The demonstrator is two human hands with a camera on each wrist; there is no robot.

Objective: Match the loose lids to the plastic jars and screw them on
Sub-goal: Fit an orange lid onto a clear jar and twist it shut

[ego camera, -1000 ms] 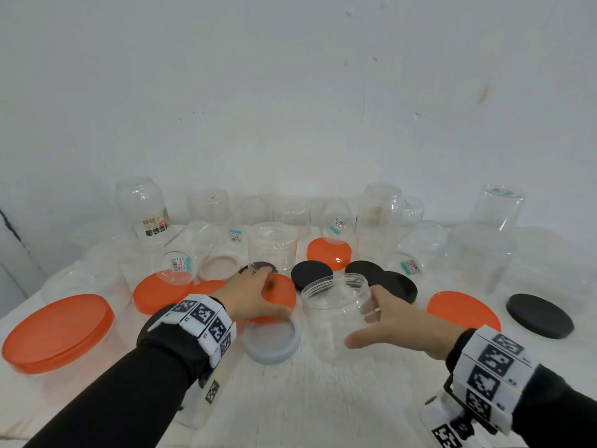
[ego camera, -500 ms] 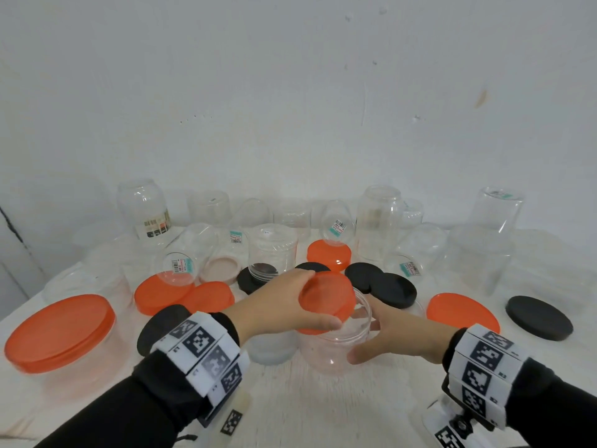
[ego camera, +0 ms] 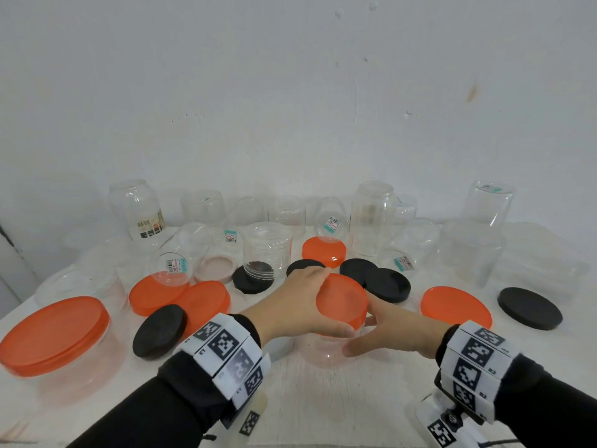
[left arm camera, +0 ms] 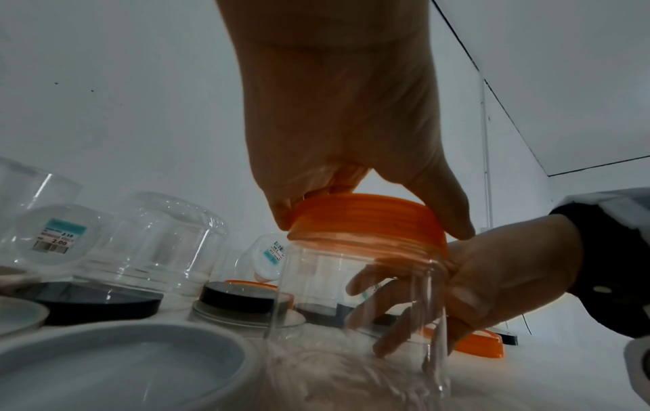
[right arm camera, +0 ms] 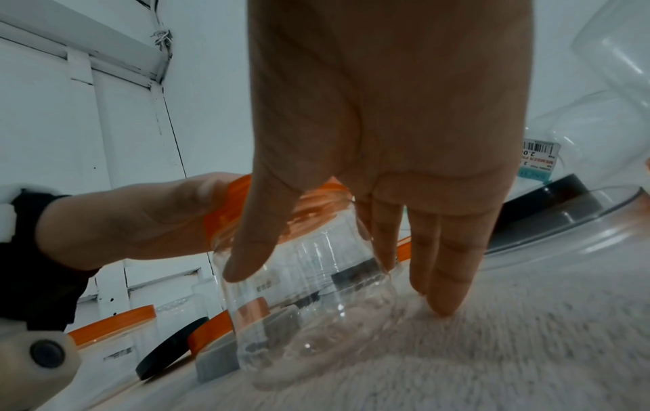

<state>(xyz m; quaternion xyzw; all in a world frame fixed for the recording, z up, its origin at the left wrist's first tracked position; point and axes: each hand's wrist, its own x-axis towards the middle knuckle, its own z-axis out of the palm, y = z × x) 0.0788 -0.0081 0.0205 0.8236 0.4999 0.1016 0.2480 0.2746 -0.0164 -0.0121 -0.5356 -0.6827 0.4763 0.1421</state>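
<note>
Sitting between hands (ego camera: 300,308): orange lid (ego camera: 342,300), seemingly

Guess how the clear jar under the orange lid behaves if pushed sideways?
The clear jar looks empty and thin-walled, so probably light and apt to slide or tip. Right hand steadies it; left hand holds the orange lid.

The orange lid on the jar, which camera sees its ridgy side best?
The left wrist view: the orange lid's ridged side faces it, on the jar. The head view shows only its top; the right wrist view only slivers behind hands.
</note>
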